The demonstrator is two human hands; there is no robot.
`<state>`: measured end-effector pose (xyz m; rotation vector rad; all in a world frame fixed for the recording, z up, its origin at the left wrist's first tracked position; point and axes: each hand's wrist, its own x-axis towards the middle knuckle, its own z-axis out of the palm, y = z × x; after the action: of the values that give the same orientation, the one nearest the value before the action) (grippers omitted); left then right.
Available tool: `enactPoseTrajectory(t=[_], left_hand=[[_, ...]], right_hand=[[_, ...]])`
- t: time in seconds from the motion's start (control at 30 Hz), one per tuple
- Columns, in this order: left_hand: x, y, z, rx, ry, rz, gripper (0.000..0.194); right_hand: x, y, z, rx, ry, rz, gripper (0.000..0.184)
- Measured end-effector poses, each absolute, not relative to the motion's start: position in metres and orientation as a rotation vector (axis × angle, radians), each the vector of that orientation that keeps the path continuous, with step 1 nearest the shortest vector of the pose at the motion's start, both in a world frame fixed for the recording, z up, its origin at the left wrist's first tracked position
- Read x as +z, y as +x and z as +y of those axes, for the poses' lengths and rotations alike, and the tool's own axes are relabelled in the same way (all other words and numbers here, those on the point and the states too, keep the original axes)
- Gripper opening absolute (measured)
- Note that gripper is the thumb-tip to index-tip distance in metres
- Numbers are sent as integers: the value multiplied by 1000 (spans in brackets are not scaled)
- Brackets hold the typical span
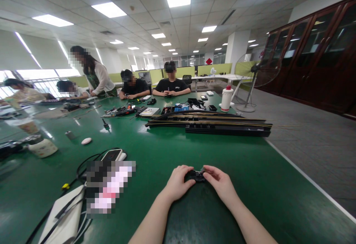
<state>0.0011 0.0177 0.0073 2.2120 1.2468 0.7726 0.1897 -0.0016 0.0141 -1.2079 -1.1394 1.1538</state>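
Observation:
Both my hands meet over the green table [167,151] near its front edge. My left hand [178,183] and my right hand [219,183] pinch a small black part [197,176] between their fingertips, one hand on each side. The part is too small to make out in detail. My forearms run up from the bottom of the view over a dark mat [200,214].
Long black rails [217,123] lie across the table's middle. A phone [112,155], cables and a white box [62,218] sit at the left. A white bottle [226,98] stands at the far right edge. Several people work at the far side, with tools spread out.

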Motion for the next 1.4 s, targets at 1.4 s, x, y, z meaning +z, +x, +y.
enactPoseTrajectory(t=[1.4], left_hand=[[0,0,19,799,2120,1260,47]], right_hand=[[10,193,-5,777,-1399,-1673,32]])
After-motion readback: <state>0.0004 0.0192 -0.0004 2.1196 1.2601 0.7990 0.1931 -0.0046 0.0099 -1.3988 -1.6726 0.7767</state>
